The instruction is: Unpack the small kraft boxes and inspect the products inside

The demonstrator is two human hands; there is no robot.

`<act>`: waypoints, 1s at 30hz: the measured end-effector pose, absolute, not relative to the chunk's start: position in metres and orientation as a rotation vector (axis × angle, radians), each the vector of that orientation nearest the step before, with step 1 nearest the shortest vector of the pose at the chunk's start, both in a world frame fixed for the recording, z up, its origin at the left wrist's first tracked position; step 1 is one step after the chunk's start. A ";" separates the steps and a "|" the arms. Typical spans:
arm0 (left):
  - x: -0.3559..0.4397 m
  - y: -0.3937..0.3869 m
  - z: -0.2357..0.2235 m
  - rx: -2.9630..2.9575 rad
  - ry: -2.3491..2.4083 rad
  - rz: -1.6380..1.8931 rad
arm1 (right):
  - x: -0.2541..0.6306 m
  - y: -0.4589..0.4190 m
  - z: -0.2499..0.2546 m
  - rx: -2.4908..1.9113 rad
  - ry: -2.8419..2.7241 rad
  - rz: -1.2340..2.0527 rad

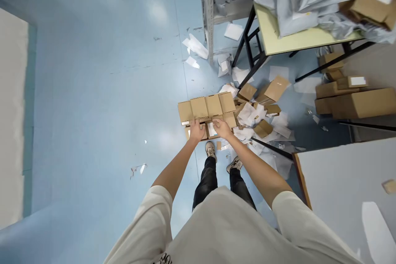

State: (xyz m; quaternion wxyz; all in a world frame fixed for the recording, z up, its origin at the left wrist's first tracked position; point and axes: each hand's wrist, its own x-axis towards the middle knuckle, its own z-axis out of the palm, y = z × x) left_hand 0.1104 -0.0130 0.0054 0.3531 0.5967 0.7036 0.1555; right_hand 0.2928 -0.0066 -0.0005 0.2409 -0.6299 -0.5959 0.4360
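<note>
Brown cardboard boxes (199,107) lie packed in rows on the floor just in front of my feet. At their near side is a cardboard box (212,133) with a white label facing me. My left hand (197,130) is on the near row, its fingers bent over the top edge of a box left of the label. Beside the label, my right hand (222,128) grips the labelled box at its upper right, fingers pointing left. The undersides of both hands and parts of the near boxes are hidden.
Scrap paper and opened cartons (262,128) litter the floor at right. Grey parcel bags (297,18) cover a yellow-topped table (272,39), beside a metal rack post (209,16). Long cartons (359,104) stand farther right; a white tabletop (346,173) is at lower right.
</note>
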 end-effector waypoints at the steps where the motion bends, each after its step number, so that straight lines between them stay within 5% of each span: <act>1: 0.102 -0.006 -0.004 1.503 1.833 0.417 | 0.281 0.002 -0.011 -1.705 -1.618 1.208; 7: 0.075 0.017 -0.045 1.328 1.807 0.485 | 0.234 0.029 -0.060 -1.770 -1.527 1.202; 14: 0.074 0.014 -0.041 1.285 1.781 0.572 | 0.219 0.024 -0.053 -1.762 -1.410 1.227; 22: 0.092 -0.010 0.013 1.441 1.807 0.768 | 0.231 0.011 0.010 -1.699 -1.362 1.186; 30: 0.214 -0.017 0.093 1.638 1.610 0.857 | 0.349 -0.014 0.085 -1.752 -1.254 0.911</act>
